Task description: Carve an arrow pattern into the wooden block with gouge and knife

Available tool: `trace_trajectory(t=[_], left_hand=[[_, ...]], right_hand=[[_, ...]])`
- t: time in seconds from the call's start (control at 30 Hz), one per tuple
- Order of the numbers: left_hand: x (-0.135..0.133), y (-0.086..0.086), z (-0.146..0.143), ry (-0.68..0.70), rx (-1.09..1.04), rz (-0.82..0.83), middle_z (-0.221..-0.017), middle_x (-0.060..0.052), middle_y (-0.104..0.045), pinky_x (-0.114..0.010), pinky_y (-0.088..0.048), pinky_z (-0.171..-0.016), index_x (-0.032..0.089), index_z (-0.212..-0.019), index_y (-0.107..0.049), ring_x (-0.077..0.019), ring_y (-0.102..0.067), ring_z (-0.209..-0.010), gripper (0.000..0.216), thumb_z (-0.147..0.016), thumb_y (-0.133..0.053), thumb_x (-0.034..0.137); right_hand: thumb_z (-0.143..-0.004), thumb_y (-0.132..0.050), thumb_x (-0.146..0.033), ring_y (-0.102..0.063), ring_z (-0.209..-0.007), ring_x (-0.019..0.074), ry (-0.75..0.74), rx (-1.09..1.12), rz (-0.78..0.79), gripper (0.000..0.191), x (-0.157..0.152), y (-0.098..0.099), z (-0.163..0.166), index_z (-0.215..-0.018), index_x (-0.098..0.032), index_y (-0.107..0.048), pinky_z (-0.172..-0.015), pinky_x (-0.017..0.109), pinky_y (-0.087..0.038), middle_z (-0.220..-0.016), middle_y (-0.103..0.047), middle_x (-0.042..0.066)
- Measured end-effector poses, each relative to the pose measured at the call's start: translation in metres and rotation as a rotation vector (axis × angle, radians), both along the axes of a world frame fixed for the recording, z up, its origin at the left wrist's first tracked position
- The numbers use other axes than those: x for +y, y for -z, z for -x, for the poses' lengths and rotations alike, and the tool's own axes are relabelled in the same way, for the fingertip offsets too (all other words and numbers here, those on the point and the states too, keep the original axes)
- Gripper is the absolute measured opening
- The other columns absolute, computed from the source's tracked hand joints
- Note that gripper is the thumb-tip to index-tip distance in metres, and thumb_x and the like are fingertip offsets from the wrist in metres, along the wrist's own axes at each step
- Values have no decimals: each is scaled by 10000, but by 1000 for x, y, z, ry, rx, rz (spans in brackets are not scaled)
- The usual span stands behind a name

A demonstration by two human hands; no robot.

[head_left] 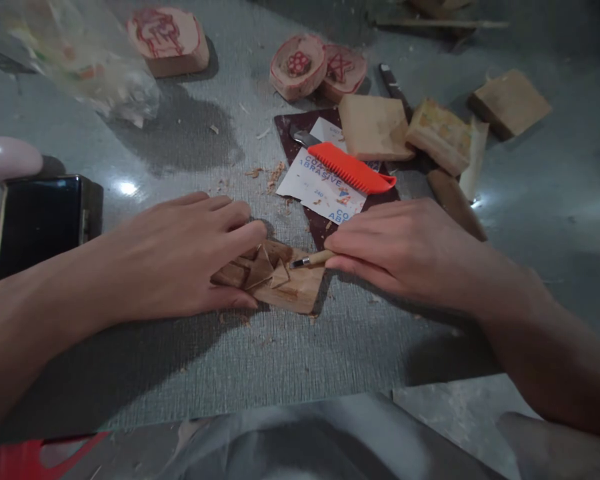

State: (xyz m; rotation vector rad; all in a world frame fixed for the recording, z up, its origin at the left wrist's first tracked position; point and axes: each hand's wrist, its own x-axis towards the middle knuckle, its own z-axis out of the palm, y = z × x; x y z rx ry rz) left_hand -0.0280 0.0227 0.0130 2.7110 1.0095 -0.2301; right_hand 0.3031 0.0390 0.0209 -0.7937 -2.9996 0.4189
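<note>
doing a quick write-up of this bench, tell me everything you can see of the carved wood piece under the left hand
The carved wood piece is a flattish, light-brown block with visible grain, darker toward its left part. Angular recesses and thin raised ridges mark its upper face; the right end looks plainer. It lies on the grey table, its left end partly hidden by the left hand, which holds it. The metal tip of a slim tool in the right hand seems to touch its face.
</note>
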Motion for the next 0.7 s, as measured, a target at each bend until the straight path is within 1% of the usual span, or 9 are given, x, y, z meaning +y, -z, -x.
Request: trace_trajectory(t=[0.1,0.23,0.3,0.4,0.47,0.53,0.6,0.63,0.7], left_hand=[[0,0,1,22,28,14,-1170,-82,-791,-482,-567,-920,276,-1192,-717,-344,-741,-1059,436,-1018,-809,665],[1,-3,8,61,-12,5,-1229,-93,-768,-476,-554,-911,254,-1369,-733,-317,-707,-1007,425,-1098,-747,581],[3,-6,13,69,-4,10,-1355,-97,-747,-465,-559,-992,300,-1571,-667,-319,-706,-1140,422,-1176,-632,445],[4,-10,16,108,1,-67,-1466,-107,-724,-486,-560,-1041,365,-1745,-556,-331,-686,-1217,526,-1230,-460,318],[2,-12,14,73,37,-140,-1569,-138,-678,-525,-565,-1096,360,-1810,-498,-363,-666,-1312,648,-1206,-337,187],[-2,-13,10,-19,61,-201,-1646,-174,-608,-548,-573,-1130,307,-1795,-527,-399,-641,-1396,709,-1167,-261,116],[-7,-14,5,-128,76,-211,-1655,-206,-566,-557,-595,-1116,235,-1686,-627,-420,-654,-1384,617,-1211,-234,217],[-9,-15,3,-162,22,-255,-1587,-213,-596,-553,-614,-1070,213,-1617,-670,-416,-677,-1330,611,-1229,-204,289],[-12,-14,0,-121,-5,-202,-1502,-232,-632,-597,-632,-1054,171,-1625,-629,-432,-706,-1273,609,-1244,-295,507]], right_hand=[[-1288,-452,-468,-683,-808,229,3,-5,19,467,2,1,-1,-1068,-213,-775,-731,378,-359,-955,-822,67],[-1277,-441,-497,-643,-747,228,17,-12,23,498,5,-1,-1,-1002,-226,-756,-709,380,-344,-846,-764,52],[-1269,-451,-489,-622,-728,227,16,-17,12,489,6,-2,-2,-978,-232,-749,-706,382,-339,-804,-734,43],[-1263,-461,-458,-604,-713,216,-11,-30,28,469,6,-5,-2,-966,-236,-747,-699,379,-338,-798,-734,35],[-1267,-445,-440,-603,-713,212,-17,-45,26,471,4,-6,-2,-968,-233,-745,-693,379,-325,-802,-739,36],[-1271,-438,-428,-602,-712,209,-12,-65,9,474,0,-5,0,-958,-229,-733,-689,380,-304,-802,-735,39],[-1276,-438,-426,-585,-697,202,-14,-73,-13,478,-3,-3,3,-942,-226,-715,-687,375,-287,-789,-721,36],[-1280,-434,-428,-569,-680,196,-23,-69,-23,484,-5,-2,5,-935,-225,-707,-686,370,-281,-776,-709,31],[-1289,-419,-429,-540,-652,185,-49,-53,-35,496,-7,1,7,-936,-223,-700,-681,364,-276,-760,-695,20]])
